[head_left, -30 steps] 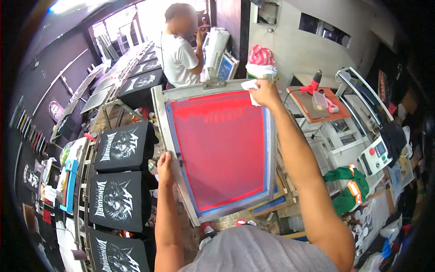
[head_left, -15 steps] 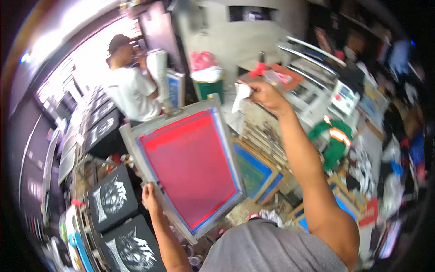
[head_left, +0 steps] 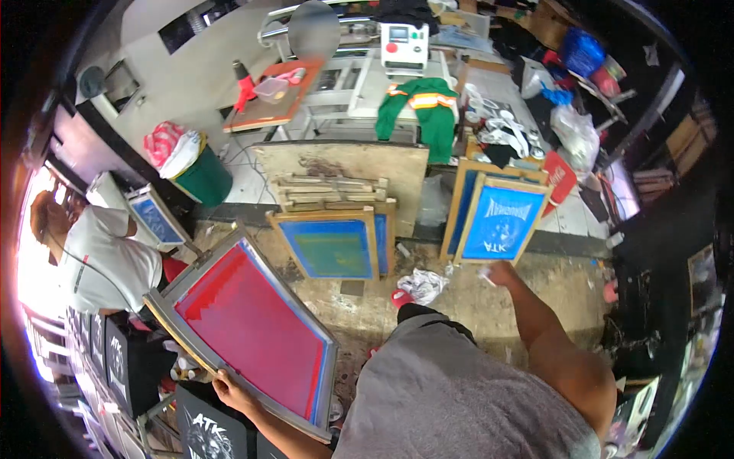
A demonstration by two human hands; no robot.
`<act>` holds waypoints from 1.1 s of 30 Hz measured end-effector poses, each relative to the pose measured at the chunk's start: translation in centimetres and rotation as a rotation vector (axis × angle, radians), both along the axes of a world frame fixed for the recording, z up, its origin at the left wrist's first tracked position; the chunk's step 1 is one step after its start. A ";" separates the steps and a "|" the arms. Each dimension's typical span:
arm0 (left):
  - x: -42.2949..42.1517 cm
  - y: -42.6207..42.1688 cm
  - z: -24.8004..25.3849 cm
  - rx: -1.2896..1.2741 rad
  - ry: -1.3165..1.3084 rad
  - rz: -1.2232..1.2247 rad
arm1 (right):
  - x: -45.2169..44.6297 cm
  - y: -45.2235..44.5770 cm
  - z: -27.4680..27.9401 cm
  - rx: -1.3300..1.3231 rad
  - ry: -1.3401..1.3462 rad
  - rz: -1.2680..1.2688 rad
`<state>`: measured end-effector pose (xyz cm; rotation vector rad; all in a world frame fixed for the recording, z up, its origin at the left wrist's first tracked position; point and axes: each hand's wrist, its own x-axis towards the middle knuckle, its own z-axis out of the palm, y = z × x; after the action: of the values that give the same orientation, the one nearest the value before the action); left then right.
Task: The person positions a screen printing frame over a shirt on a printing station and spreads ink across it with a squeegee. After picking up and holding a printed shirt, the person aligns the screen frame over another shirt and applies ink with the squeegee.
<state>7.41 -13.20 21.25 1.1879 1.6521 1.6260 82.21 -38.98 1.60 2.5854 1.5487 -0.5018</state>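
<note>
Red screen [head_left: 256,329] sat tilted. Left hand [head_left: 232,392] gripped its left edge, fingers closed; right hand [head_left: 503,273], well right of the screen, pinched a white scrap [head_left: 485,275].

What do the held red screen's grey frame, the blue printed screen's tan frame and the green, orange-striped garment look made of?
Grey frame of the red screen: maybe dull metal, by its flat grey bars, or painted wood.
Tan frame of the blue screen: likely matt wood, by its colour.
Green garment: matt fabric, by its soft drape.
</note>
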 end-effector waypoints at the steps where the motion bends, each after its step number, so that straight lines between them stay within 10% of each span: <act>1: -0.3 0.4 -0.4 -0.027 0.097 0.012 | 3.0 -6.7 -7.4 -0.135 -0.144 0.019; 7: 0.4 1.3 -2.0 -0.065 0.223 -0.002 | -1.3 -13.9 -0.5 -0.536 0.051 -0.245; 9: 2.3 0.8 -1.1 -0.047 0.264 0.003 | -1.2 -12.9 -3.8 -0.178 -0.226 0.094; 15: 4.4 -0.6 -1.4 -0.071 0.241 0.048 | -1.6 4.5 4.7 -0.016 0.235 -0.132; 17: 4.7 -1.1 -1.8 -0.069 0.251 0.088 | 5.2 8.0 -10.0 -0.052 0.096 0.028; 20: 6.9 -2.7 -0.2 -0.116 0.252 0.119 | 5.0 16.5 -0.6 -0.001 0.532 -0.390; 26: 14.2 -4.7 3.4 -0.153 0.304 0.238 | 13.4 28.6 2.9 0.328 0.104 -0.599; 33: 24.6 -6.8 9.8 -0.159 0.218 0.468 | 14.6 30.2 -8.1 0.024 0.153 0.391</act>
<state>31.96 -19.96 31.08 0.9733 2.2868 1.6286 96.78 -8.78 -6.54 2.2162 2.0544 -0.6495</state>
